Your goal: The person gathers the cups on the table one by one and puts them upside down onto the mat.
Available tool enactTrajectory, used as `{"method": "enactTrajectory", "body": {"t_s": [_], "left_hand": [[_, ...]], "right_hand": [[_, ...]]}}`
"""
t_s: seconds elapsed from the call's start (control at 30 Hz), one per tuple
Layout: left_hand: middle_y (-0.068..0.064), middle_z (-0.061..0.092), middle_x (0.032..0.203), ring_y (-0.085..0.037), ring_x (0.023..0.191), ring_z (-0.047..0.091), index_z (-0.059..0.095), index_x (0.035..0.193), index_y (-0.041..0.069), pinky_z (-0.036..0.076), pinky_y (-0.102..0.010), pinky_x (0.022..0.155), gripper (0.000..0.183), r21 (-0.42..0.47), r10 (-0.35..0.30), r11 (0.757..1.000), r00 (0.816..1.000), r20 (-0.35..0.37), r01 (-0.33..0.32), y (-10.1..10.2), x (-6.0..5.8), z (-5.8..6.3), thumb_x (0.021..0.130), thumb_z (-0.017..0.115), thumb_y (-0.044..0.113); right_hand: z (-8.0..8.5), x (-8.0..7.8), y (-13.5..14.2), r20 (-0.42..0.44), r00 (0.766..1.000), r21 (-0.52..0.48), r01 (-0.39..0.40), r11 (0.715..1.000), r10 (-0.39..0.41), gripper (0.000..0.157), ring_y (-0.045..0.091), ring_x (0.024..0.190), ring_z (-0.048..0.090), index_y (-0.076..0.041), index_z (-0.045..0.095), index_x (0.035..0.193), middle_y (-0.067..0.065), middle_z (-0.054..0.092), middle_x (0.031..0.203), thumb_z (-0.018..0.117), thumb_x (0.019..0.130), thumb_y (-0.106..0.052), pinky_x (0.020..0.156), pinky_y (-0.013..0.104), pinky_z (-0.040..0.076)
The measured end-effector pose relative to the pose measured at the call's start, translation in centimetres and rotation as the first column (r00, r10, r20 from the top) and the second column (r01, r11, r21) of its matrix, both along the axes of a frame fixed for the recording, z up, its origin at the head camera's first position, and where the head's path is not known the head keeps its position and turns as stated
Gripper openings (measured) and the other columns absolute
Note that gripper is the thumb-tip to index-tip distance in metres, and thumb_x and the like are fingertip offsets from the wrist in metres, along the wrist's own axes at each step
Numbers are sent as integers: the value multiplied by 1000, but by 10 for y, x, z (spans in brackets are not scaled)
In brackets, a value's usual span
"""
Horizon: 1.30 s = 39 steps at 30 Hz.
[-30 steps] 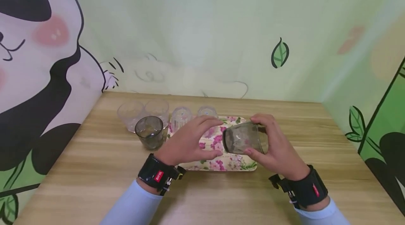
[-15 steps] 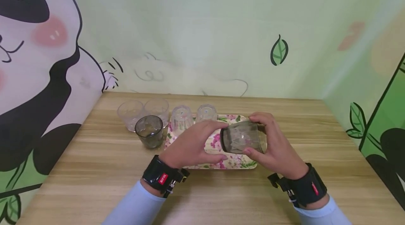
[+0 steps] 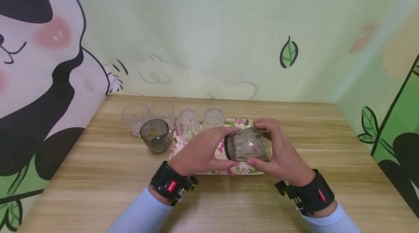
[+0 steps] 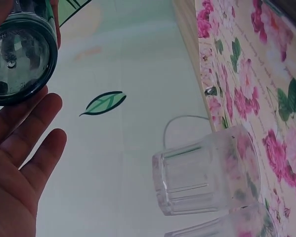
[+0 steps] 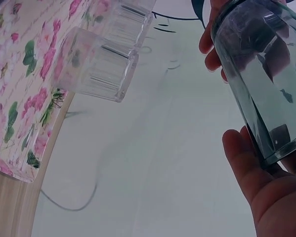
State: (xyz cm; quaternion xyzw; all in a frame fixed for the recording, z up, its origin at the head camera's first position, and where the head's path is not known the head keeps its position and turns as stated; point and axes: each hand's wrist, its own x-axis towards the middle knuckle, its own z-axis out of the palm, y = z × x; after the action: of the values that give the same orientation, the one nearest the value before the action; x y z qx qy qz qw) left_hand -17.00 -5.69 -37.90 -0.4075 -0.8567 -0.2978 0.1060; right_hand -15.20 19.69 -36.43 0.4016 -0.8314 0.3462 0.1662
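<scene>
1. Smoky grey, see-through glass tumbler (image 3: 247,144): held on its side above the tray, off its surface. Its long axis runs roughly 9-to-3 o'clock, base toward 9, mouth toward 3.
2. Right hand (image 3: 288,158): thumb and fingers clamped round the mouth end.
3. Left hand (image 3: 199,151): thumb and fingers curled about the base end.
4. Cream rectangular tray with pink flowers (image 3: 178,146): beneath, bearing two upside-down clear faceted tumblers (image 3: 188,122) toward 10 o'clock.
5. Second smoky grey tumbler (image 3: 155,136): upright at 9 o'clock on the pale wood-grain table (image 3: 229,204), near two clear, mouth-up tumblers (image 3: 135,118) at its 10 and 1 o'clock.
</scene>
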Motion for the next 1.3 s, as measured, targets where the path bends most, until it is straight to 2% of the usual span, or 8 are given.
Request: {"method": "enactTrajectory", "body": {"t_s": [0.1, 0.27, 0.43, 0.7, 0.83, 1.03, 1.3], "left_hand": [[-5, 68, 130, -14, 120, 61, 46, 147, 11, 57, -39, 105, 80, 9, -1, 1000, 1000, 3, 1, 0, 1, -1, 81, 79, 43], [-9, 65, 135, -18, 125, 58, 46, 147, 9, 55, -41, 108, 79, 33, -9, 999, 1000, 6, 9, -3, 1, -1, 82, 80, 40], [-11, 64, 135, -20, 125, 58, 45, 147, 8, 55, -43, 108, 79, 66, -32, 997, 999, -39, 35, -4, -2, 1, 82, 81, 34], [-11, 64, 137, -20, 128, 57, 46, 147, 10, 53, -43, 110, 78, 71, -27, 997, 997, -76, 33, -8, -3, 1, 81, 82, 32], [-11, 63, 140, -20, 131, 55, 47, 147, 10, 52, -44, 112, 77, 61, -7, 998, 997, -80, 12, -10, -4, 1, 81, 81, 32], [-11, 63, 139, -21, 131, 56, 47, 146, 11, 52, -44, 111, 75, 56, -11, 998, 995, -100, 17, -11, -5, 1, 82, 80, 33], [-11, 58, 138, -20, 122, 58, 49, 145, 15, 60, -42, 99, 74, 56, 8, 998, 994, -105, -2, -10, -4, 1, 81, 80, 35]], "right_hand": [[-1, -1, 1, -8, 1000, 6, 6, 1000, -6, 87, 24, 123, 47, 0, 32, 143, 20, 44, 139, 76, 85, -48, 88, 56, 61], [-2, -2, 2, -9, 1000, 17, 22, 1000, -22, 98, 30, 126, 49, -3, 25, 150, 22, 46, 143, 85, 78, -31, 94, 62, 57], [0, -4, 4, 5, 999, 12, 34, 999, -34, 105, 37, 130, 49, -6, 18, 153, 25, 44, 147, 85, 75, -23, 99, 69, 53], [4, -7, 15, 15, 998, -24, 60, 998, -60, 100, 39, 131, 47, -4, 24, 152, 24, 44, 147, 84, 72, -7, 98, 69, 52], [5, -8, 17, 14, 996, -23, 83, 996, -83, 96, 38, 130, 48, -4, 26, 151, 24, 44, 146, 83, 74, -6, 99, 67, 52], [3, -10, 18, 7, 996, -15, 88, 996, -88, 90, 38, 129, 49, -3, 27, 150, 24, 46, 145, 80, 77, -5, 99, 66, 53], [2, -11, 19, -4, 996, 0, 91, 996, -91, 90, 36, 128, 50, -5, 30, 151, 23, 48, 142, 81, 77, -7, 98, 64, 54]]}}
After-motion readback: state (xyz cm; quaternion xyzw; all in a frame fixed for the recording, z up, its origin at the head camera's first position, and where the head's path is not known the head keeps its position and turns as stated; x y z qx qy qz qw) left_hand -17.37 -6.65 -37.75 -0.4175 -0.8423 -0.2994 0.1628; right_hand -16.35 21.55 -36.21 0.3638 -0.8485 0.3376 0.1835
